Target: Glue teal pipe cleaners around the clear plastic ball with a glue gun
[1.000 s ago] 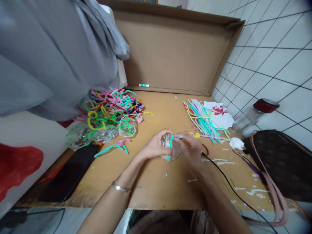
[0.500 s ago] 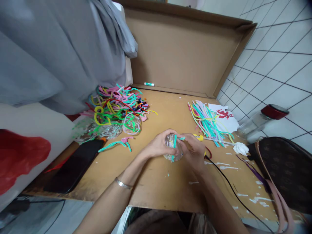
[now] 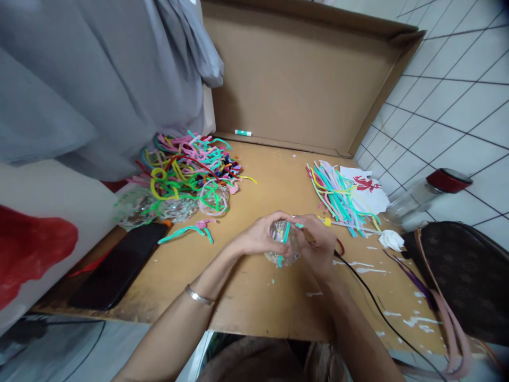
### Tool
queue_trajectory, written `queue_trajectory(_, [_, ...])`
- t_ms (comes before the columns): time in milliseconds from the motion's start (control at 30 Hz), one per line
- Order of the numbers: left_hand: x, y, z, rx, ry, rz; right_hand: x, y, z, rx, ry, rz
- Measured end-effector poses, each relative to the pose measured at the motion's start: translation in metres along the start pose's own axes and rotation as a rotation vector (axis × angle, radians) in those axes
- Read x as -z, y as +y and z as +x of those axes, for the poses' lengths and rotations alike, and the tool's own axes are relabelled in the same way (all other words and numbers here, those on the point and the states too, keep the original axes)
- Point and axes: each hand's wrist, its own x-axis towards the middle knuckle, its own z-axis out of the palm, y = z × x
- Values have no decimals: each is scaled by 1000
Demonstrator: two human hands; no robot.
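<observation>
My left hand [image 3: 260, 233] is wrapped round a clear, rounded plastic piece [image 3: 277, 231] near the middle of the table. A turquoise pipe cleaner [image 3: 287, 232] runs down the front of it, and its lower end shows below my thumb. On the right side, my right hand [image 3: 316, 241] is closed, its fingertips pinching a short turquoise end [image 3: 299, 225] against the piece. A yellow-tipped tool [image 3: 327, 222] lies just behind my right hand, mostly hidden by it, with a black cable [image 3: 369, 292] leading away towards the front.
Tangled pipe cleaners [image 3: 191, 164] and clear plastic pieces [image 3: 178, 208] lie left, near a black phone [image 3: 119, 268]. Straight pipe cleaners [image 3: 338, 193] lie right on white paper [image 3: 368, 199]. A glass bottle [image 3: 417, 199], brown bag [image 3: 461, 281] and cardboard wall [image 3: 290, 79] bound the table.
The view has shifted slightly. My left hand keeps its grip on the clear piece, while my right-hand fingers have turned a little and closed in beside the turquoise end.
</observation>
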Motion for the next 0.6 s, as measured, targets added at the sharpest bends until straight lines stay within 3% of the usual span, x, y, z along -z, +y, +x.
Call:
queue_trajectory(367, [0, 0, -1, -3, -18, -7, -1, 6, -4, 30, -5, 77])
queue_trajectory(600, [4, 1, -1, -29, 31, 46, -1, 3, -1, -79, 18, 26])
